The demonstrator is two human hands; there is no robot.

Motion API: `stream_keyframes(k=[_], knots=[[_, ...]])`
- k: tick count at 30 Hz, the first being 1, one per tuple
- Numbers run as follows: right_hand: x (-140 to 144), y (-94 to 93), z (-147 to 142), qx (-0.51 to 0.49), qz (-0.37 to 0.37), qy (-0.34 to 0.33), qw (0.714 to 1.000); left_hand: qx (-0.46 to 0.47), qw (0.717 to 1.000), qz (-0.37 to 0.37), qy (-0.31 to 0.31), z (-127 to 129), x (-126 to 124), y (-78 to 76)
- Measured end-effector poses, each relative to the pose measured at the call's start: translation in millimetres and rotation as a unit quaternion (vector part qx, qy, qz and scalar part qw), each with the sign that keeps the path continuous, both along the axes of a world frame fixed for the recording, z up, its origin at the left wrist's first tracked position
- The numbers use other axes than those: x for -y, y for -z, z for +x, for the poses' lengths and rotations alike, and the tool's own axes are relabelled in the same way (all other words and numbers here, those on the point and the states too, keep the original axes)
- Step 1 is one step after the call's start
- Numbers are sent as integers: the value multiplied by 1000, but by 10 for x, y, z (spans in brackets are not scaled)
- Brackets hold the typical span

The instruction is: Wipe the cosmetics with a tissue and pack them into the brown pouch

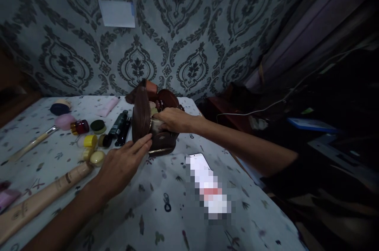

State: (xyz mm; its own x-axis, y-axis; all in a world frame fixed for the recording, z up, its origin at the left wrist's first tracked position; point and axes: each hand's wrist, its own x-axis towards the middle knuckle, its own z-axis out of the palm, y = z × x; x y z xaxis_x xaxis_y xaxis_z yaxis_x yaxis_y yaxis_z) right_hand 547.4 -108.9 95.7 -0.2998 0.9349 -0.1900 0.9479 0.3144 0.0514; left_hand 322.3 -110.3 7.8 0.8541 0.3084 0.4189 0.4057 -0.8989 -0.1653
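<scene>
A brown leather pouch point(142, 118) stands open on the patterned tablecloth point(166, 219) near the middle. My left hand point(121, 166) rests against its front flap, fingers spread on the leather. My right hand point(171, 120) reaches into the pouch's opening, fingers closed around something pale inside; I cannot make out what it is. Several small items show inside the pouch.
Cosmetics lie to the left of the pouch: dark tubes point(118, 124), small jars point(90, 140), a red bottle point(80, 126), a pink puff point(65, 121), a brush point(32, 144), a long beige tube point(44, 197). A phone point(207, 184) lies right of centre. Dark clutter fills the right side.
</scene>
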Motion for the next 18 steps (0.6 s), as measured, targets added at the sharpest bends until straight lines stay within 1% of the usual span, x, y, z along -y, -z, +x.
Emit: stream_keyframes(k=[5,9,14,18], knots=[[-19,21,17,5,14,-3,1000,-11,1000,11,-11,3,4,9],[-12,-1,25,11,7,-16,1000,2,1000,6,11,24,4,-17],[-3,-11,-2,14,-1,10,1000,17,999,14,29,67,29,-56],[-25,47,-20,46,13,15,999,26,999,3,27,51,70,-8]])
